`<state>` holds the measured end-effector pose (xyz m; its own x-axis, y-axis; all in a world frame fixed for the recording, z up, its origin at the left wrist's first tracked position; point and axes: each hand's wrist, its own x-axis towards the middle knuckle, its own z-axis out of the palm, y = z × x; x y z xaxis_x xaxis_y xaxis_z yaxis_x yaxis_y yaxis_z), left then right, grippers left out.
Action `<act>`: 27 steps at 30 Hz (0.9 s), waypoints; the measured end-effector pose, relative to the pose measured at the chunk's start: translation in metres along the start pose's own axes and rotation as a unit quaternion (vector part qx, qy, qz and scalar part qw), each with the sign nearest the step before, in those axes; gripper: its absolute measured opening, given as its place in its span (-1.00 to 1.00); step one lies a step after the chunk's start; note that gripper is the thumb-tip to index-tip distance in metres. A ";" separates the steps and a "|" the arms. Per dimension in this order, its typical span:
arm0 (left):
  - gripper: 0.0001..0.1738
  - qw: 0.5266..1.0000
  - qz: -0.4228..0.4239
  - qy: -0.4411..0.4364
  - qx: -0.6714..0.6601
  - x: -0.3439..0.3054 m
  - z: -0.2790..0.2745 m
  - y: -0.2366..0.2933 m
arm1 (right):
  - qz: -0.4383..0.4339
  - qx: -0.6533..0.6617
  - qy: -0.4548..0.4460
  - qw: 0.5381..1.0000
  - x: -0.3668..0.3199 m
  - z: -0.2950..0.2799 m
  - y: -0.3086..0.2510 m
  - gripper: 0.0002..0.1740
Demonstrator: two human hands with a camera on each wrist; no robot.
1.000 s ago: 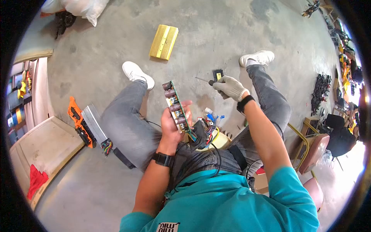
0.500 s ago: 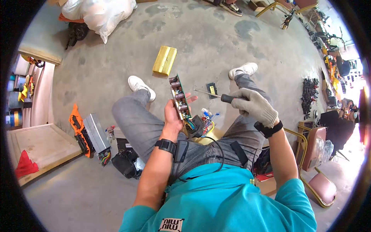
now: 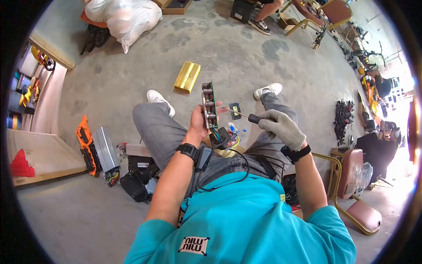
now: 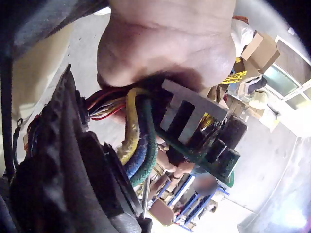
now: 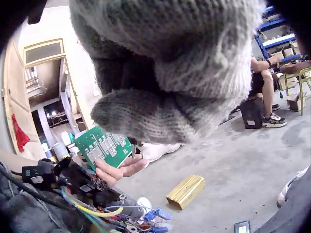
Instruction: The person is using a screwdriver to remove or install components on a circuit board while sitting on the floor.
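My bare left hand (image 3: 197,121) grips a long green circuit board (image 3: 210,105), upright on edge, with a row of large brown capacitors. Its solder side faces the right wrist view as a green board (image 5: 104,145). Thick yellow, blue and green wires (image 4: 141,141) run from its lower end to a black bundle in my lap. My gloved right hand (image 3: 282,128) holds a screwdriver (image 3: 254,118) by its black handle. The shaft points left, its tip close beside the board and overlapping my left fingertips in the head view. The glove hides most of the handle in the right wrist view.
A gold finned metal case (image 3: 187,76) lies on the floor ahead, and a small black module with a yellow label (image 3: 235,111) between my feet. A silver finned box (image 3: 105,148) and an orange-black part (image 3: 88,145) are at left. Another person's leg (image 3: 266,13) shows far ahead.
The board has turned more upright and shifted right in the head view. My right hand has brought the screwdriver closer to the board's side. The head view has tilted up, showing more floor ahead.
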<state>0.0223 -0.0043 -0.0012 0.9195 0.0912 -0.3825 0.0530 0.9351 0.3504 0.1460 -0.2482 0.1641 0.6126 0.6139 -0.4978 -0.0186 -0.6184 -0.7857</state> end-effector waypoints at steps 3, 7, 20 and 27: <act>-0.32 0.999 0.005 -0.027 0.044 -0.002 -0.002 -0.001 | 0.010 0.001 0.004 1.000 0.002 0.002 0.006 -0.57; -0.31 0.999 -0.002 -0.027 0.043 -0.003 0.000 -0.002 | 0.007 -0.006 0.001 1.000 0.007 0.001 0.011 -0.57; -0.33 0.998 -0.017 0.010 0.054 -0.007 0.006 -0.001 | 0.021 0.011 -0.008 1.000 0.008 0.002 0.012 -0.56; -0.33 0.998 -0.021 0.015 0.055 -0.008 0.010 -0.001 | -0.037 -0.054 0.018 0.998 0.008 0.004 0.019 -0.55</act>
<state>0.0187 -0.0089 0.0099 0.9038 0.0640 -0.4231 0.1351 0.8956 0.4239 0.1472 -0.2536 0.1436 0.6376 0.6423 -0.4253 0.1105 -0.6227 -0.7747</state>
